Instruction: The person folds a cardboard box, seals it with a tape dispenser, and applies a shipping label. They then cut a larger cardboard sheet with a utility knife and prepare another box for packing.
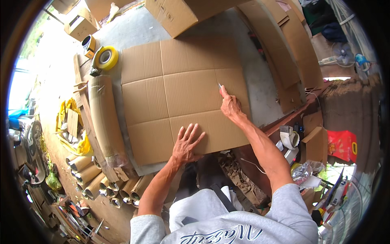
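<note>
A flat sheet of corrugated cardboard with crossing crease lines lies on a grey tabletop. My left hand rests palm down with spread fingers on the sheet's near edge. My right hand is closed around a small red-handled cutting tool, its index finger stretched along it. The tool's pale pointed tip is at the sheet's right part, just below a crease; whether it touches cannot be told. Most of the handle is hidden by my fingers.
A tape dispenser with yellow tape and a cardboard roll lie left of the sheet. A cardboard box stands at its far edge. Long cardboard pieces are on the right. Another tape dispenser sits near my right arm. Several tubes lie lower left.
</note>
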{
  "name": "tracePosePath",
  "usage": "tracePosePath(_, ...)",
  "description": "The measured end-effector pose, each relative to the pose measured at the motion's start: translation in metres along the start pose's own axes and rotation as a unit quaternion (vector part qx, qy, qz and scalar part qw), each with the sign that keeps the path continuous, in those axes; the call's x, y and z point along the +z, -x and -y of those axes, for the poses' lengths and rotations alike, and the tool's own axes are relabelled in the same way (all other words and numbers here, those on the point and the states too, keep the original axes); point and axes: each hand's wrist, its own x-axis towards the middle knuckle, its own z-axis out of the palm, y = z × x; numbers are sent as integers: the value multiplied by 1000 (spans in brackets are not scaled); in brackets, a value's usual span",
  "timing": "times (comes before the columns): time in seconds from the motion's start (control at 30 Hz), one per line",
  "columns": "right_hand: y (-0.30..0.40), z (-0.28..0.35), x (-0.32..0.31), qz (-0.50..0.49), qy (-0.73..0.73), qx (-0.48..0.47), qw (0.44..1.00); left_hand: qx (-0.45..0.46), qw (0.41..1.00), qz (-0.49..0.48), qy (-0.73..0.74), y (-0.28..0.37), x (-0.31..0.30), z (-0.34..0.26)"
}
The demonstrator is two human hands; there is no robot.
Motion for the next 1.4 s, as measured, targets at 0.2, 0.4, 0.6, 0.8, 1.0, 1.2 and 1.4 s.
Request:
tracePosePath(0.2,17,-14,11,4,-30,5,1000,1,1000,-1,-6,0,-2,-1)
tracePosePath(0.4,34,-8,5,17,13,1,1000,7,1000,-7,-2,1,-1,-3)
tracePosePath(0.6,54,-1,2,19,0,3,1000,3,1000,-7,-12,4,-2,-4)
tracePosePath(0.8,76,1,3,24,23,10,999,8,1000,-20,-21,5,0,-4)
tracePosePath(1.0,97,-7,11,34,17,19,999,6,999,-21,-30,6,1,-7)
tracePosePath(1.2,117,-5,15,2,30,7,1000,8,999,-26,-30,8,1,-6)
tracePosePath(1.4,138,-3,16,11,12,24,1000,12,999,-30,-29,8,3,-7)
